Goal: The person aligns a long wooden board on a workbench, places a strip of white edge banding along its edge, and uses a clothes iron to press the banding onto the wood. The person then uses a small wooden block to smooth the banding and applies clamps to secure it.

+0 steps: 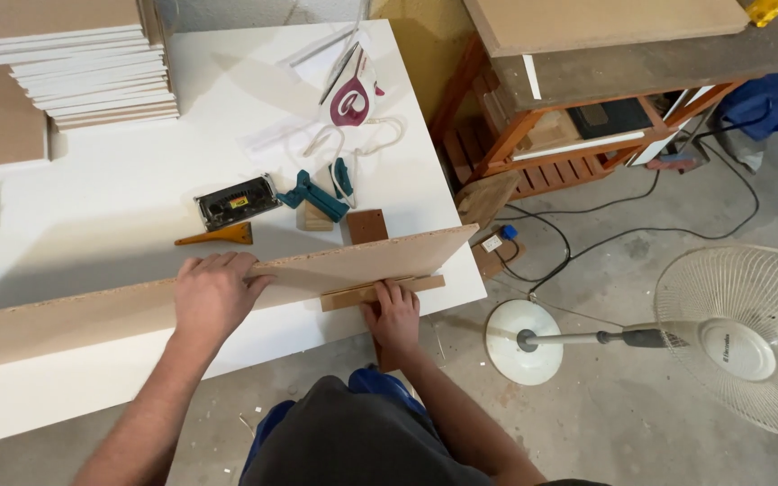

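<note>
A woodworking workshop — stacked boards (92, 67), tools on a white worktable (119, 207), bare concrete floor (641, 423).
</note>
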